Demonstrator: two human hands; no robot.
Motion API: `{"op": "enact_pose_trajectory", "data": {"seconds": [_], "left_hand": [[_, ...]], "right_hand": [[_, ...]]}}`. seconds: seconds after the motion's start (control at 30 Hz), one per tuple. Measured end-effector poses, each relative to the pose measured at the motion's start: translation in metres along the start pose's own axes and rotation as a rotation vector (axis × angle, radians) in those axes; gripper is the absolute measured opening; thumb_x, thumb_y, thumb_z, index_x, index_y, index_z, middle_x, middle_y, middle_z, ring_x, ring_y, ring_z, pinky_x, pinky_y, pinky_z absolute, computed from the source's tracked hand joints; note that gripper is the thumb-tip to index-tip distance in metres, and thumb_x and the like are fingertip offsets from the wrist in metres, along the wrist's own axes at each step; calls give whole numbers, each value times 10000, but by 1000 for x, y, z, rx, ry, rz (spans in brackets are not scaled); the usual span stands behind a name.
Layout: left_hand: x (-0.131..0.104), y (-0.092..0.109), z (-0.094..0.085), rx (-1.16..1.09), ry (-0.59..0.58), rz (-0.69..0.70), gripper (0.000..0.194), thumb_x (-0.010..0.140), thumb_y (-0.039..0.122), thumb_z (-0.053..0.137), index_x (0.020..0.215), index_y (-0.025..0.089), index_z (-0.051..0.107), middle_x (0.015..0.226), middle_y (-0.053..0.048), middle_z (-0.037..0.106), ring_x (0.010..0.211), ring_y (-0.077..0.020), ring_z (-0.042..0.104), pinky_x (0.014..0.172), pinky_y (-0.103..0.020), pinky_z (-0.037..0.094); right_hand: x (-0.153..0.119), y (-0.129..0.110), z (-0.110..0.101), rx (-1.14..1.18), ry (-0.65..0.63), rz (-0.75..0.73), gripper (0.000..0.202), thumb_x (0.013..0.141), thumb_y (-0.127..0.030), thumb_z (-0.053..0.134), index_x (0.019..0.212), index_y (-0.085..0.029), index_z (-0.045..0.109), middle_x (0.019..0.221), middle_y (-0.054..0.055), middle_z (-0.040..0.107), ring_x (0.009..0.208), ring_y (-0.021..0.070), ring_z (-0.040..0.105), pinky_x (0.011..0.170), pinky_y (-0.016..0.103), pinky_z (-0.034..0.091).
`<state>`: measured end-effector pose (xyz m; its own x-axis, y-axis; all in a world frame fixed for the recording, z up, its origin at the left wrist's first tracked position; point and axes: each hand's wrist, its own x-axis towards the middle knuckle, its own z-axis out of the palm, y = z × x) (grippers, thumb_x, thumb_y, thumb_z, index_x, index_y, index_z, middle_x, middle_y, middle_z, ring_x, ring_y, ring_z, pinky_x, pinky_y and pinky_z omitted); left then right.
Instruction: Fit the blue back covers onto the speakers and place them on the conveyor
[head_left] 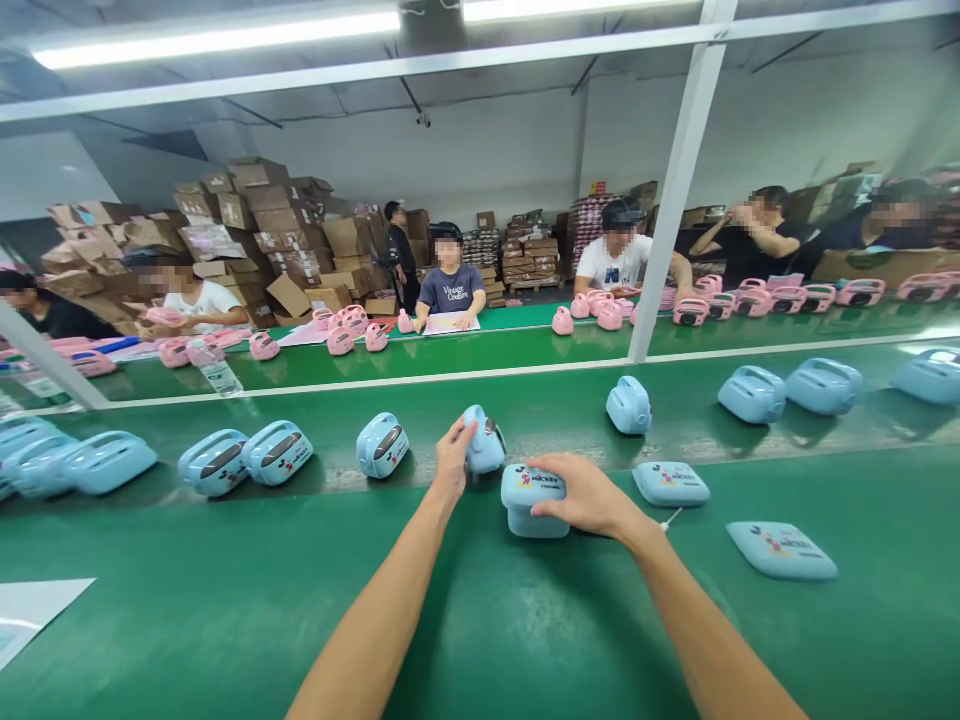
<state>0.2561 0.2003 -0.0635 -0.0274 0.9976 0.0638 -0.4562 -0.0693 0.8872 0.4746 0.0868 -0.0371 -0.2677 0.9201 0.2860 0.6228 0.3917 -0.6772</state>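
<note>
My left hand [452, 458] is closed on a light blue handled case [484, 442], which stands tilted on the green belt. To its right, my right hand [581, 492] grips a blue Mickey cover [529, 484] between thumb and fingers. Directly beneath that cover is another light blue piece [538, 524]. Two more printed covers lie to the right, one [671, 484] near my right wrist and one [781, 550] closer to me. A thin pale-tipped tool [671, 520] shows partly from behind my right wrist.
Blue cases stand along the belt on the left [276, 452] and right [752, 394]. A white post [675, 190] rises beyond them. Several people sit across at a green line with pink cases [609, 316]. A paper sheet [37, 610] lies at the left.
</note>
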Motion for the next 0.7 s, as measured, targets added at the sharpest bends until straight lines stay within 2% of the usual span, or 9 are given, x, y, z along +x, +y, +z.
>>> {"op": "enact_pose_trajectory", "data": {"seconds": [0.1, 0.2, 0.27, 0.37, 0.43, 0.57, 0.7], "left_hand": [[-13, 21, -19, -142, 112, -48, 316, 777, 465, 787, 939, 208, 701, 974, -53, 768, 993, -253, 718, 904, -408, 568], [-30, 40, -36, -231, 164, -97, 353, 860, 522, 696, 1049, 223, 692, 999, -68, 776, 999, -272, 733, 921, -472, 572], [-41, 48, -43, -316, 153, -154, 418, 880, 528, 673, 1145, 205, 679, 1048, -108, 779, 1036, -315, 731, 954, -534, 555], [-54, 55, -47, -472, 62, -258, 504, 895, 460, 677, 1309, 178, 615, 1133, -154, 769, 1104, -363, 713, 1014, -621, 501], [-57, 58, -46, -508, -3, -278, 533, 904, 381, 678, 1386, 185, 561, 1162, -160, 764, 1127, -375, 704, 1029, -671, 467], [-57, 63, -48, -519, -74, -223, 561, 890, 256, 677, 1430, 214, 528, 1172, -157, 765, 1128, -383, 704, 1058, -726, 406], [-57, 65, -54, -549, -97, -162, 618, 838, 136, 683, 1416, 302, 541, 1198, -105, 766, 1119, -349, 714, 1110, -706, 373]], "right_hand": [[1, 1, 0, -12, 7, -22, 558, 727, -344, 832, 1263, -241, 717, 1288, 102, 727, 1186, 313, 669, 1052, 460, 477], [0, 1, 1, -86, -62, -56, 509, 747, -290, 779, 1252, -259, 725, 1262, 77, 734, 1142, 291, 686, 1004, 400, 497], [-1, -1, 2, -185, -124, -58, 524, 734, -232, 738, 1257, -261, 721, 1251, 73, 729, 1119, 287, 686, 967, 369, 501], [-4, -6, 5, -307, -176, -45, 553, 731, -195, 674, 1279, -261, 700, 1243, 78, 709, 1078, 282, 678, 909, 339, 496], [-5, -12, 7, -374, -191, -27, 572, 732, -190, 644, 1300, -251, 680, 1229, 91, 694, 1038, 281, 675, 867, 333, 489], [-8, -21, 9, -464, -205, 12, 628, 731, -175, 611, 1352, -269, 623, 1233, 100, 659, 995, 278, 672, 816, 333, 470], [-10, -22, 13, -500, -192, 28, 688, 709, -134, 583, 1381, -280, 582, 1273, 111, 630, 997, 282, 672, 791, 341, 457]]}}
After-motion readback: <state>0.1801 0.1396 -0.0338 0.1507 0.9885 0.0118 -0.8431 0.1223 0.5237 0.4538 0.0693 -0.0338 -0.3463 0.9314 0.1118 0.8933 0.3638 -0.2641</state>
